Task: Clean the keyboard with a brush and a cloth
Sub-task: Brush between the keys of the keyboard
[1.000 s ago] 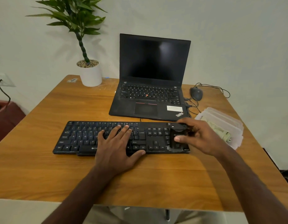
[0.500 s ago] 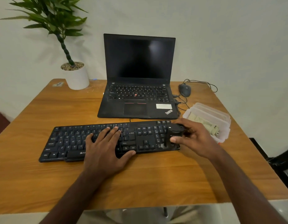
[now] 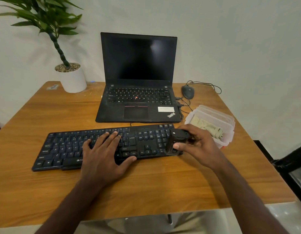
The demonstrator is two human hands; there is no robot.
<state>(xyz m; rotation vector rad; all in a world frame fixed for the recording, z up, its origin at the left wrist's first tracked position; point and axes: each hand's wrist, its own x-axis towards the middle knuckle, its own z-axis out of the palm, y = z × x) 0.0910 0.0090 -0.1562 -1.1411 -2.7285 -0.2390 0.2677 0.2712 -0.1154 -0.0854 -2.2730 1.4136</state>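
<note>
Our left hand (image 3: 102, 156) lies flat, fingers spread, on the black keyboard (image 3: 102, 146), which runs left-right across the counter (image 3: 45, 119); our right hand (image 3: 198, 146) pinches the black brush (image 3: 176, 141) over the number pad.

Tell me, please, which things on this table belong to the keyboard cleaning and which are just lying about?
Part of the job:
- keyboard, steadied under the flat left hand
- black brush, gripped by the right hand over the keyboard's right end
- cloth in the clear plastic container

Just lying about:
- laptop
- wired mouse
- potted plant
</note>
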